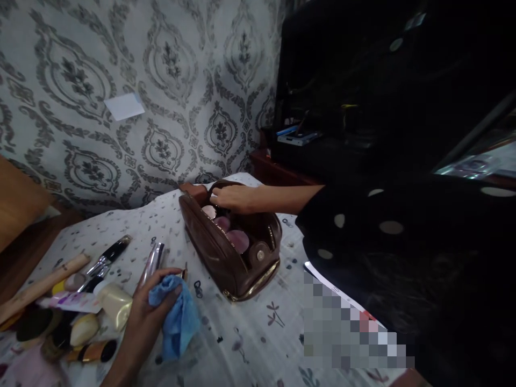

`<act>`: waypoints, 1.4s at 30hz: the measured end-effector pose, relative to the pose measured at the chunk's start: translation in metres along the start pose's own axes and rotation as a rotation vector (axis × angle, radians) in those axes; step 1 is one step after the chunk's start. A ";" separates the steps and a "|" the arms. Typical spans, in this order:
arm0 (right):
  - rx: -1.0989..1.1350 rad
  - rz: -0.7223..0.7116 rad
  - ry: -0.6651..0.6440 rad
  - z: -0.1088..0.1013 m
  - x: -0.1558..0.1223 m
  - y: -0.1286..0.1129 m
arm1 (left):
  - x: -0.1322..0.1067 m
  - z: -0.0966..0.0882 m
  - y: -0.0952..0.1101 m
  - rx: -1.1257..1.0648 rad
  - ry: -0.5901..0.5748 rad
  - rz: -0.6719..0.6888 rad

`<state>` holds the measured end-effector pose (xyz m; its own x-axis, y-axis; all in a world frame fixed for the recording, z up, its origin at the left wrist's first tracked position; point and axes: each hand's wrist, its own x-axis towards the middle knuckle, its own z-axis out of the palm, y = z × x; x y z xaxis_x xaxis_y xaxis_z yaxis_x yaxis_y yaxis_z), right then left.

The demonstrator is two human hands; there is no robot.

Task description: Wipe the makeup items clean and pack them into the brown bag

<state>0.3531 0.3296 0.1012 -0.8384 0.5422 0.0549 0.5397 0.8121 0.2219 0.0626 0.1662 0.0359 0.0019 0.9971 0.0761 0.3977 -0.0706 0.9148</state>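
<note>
A brown zip-up makeup bag [209, 242] stands wide open on the patterned sheet. My right hand [231, 198] reaches into its far end, fingers curled down, with a small white bit at the fingertips that I cannot identify. Several round pinkish items [237, 241] sit inside the bag, along its near side. My left hand [155, 301] is closed around a crumpled blue cloth [179, 322], left of the bag. A small gold-edged item [184, 274] shows by its fingertips. Just behind that hand lies a shiny pinkish tube [152, 262].
Makeup bottles and tubes [115, 303], brushes [108, 255] and a wooden stick [44, 285] crowd the left side. A partly blurred sheet of paper [342, 322] lies at the right. Behind stands a dark shelf [298, 138] beside the patterned wall [169, 97].
</note>
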 end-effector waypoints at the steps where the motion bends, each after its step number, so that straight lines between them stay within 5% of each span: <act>1: -0.022 0.006 0.004 0.004 0.002 0.001 | -0.002 0.003 -0.002 0.010 0.011 0.017; 11: 0.307 0.113 0.132 0.018 0.010 0.003 | -0.011 0.013 -0.022 -0.012 -0.191 -0.058; 19: -0.033 0.119 -0.088 -0.006 0.011 -0.008 | -0.018 0.021 -0.003 -0.111 -0.123 -0.041; 30: -0.098 0.186 -0.092 -0.037 0.001 -0.022 | -0.026 -0.013 0.008 0.027 -0.120 0.051; 34: -0.022 0.291 0.056 -0.060 -0.011 -0.041 | -0.021 -0.035 0.002 0.164 -0.072 0.118; 37: 0.105 0.341 0.327 -0.075 -0.022 -0.072 | 0.002 -0.068 -0.004 0.351 -0.007 0.221; 39: 0.311 0.346 0.523 -0.078 -0.026 -0.099 | 0.027 -0.096 -0.008 0.475 0.080 0.249; 42: 0.881 0.243 0.559 -0.072 -0.020 -0.148 | 0.073 -0.135 -0.016 0.673 0.228 0.089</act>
<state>0.2840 0.1831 0.1373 -0.4963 0.7164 0.4904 0.3743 0.6863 -0.6237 -0.0670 0.2362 0.0805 -0.1018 0.9524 0.2875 0.8846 -0.0455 0.4640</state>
